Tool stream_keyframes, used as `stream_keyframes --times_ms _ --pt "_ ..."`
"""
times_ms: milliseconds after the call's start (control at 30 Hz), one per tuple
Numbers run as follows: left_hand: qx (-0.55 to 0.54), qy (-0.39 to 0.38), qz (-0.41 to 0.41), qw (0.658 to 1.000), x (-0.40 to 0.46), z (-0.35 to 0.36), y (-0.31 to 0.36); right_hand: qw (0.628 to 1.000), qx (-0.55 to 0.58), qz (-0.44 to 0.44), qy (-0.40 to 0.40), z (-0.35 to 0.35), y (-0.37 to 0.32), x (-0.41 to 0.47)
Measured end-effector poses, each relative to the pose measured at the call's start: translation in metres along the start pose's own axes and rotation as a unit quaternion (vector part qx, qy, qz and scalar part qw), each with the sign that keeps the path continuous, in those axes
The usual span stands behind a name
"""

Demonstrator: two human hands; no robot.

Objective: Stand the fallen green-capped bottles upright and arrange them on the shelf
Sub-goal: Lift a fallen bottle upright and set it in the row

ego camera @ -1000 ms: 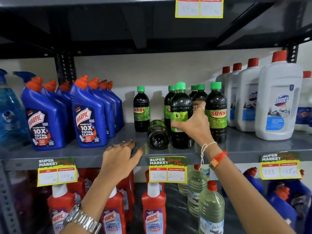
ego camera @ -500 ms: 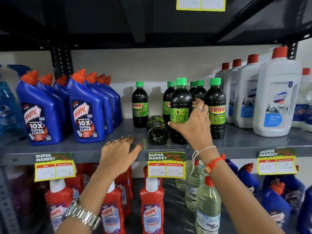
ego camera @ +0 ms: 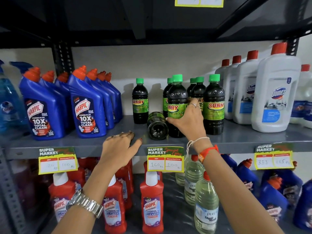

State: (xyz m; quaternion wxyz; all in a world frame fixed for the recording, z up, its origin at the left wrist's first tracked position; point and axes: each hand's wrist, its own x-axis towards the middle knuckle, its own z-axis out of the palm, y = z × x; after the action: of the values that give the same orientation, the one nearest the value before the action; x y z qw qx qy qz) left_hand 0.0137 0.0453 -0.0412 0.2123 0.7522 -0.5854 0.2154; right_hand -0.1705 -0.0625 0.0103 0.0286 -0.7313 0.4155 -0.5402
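Observation:
Several dark green-capped Sunny bottles stand on the grey shelf [ego camera: 236,141]. My right hand [ego camera: 189,120] is wrapped around the lower half of the front upright bottle [ego camera: 177,98], which stands on the shelf with its label facing me. Just left of it one bottle lies fallen [ego camera: 157,125], its round base pointing toward me. A single bottle [ego camera: 140,102] stands apart further left, and another [ego camera: 214,105] stands right of my hand. My left hand [ego camera: 121,146] rests flat on the shelf's front edge, fingers apart, holding nothing.
Blue Harpic bottles [ego camera: 87,107] crowd the shelf's left side and white Domex bottles [ego camera: 275,98] the right. Price tags [ego camera: 165,159] hang from the front edge. Red Harpic bottles [ego camera: 152,205] and clear bottles [ego camera: 206,205] fill the lower shelf.
The held bottle has been turned, so its Sunny label now faces me. My left hand has stayed on the shelf edge. The view has dropped slightly.

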Motion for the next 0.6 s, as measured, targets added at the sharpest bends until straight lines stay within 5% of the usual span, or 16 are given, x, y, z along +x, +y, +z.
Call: stream_keyframes --times_ms 367,467,600 --pt "-0.002 0.003 0.000 1.000 -0.001 -0.001 0.001 0.943 0.246 0.164 -0.154 -0.011 0.017 0.019" --pt "0.000 0.001 0.000 1.000 -0.001 -0.002 0.002 0.968 0.196 0.115 -0.106 -0.018 0.009 0.012" --pt "0.008 -0.046 -0.006 0.999 0.001 -0.005 0.000 0.990 0.125 -0.011 0.064 -0.029 -0.016 -0.002"
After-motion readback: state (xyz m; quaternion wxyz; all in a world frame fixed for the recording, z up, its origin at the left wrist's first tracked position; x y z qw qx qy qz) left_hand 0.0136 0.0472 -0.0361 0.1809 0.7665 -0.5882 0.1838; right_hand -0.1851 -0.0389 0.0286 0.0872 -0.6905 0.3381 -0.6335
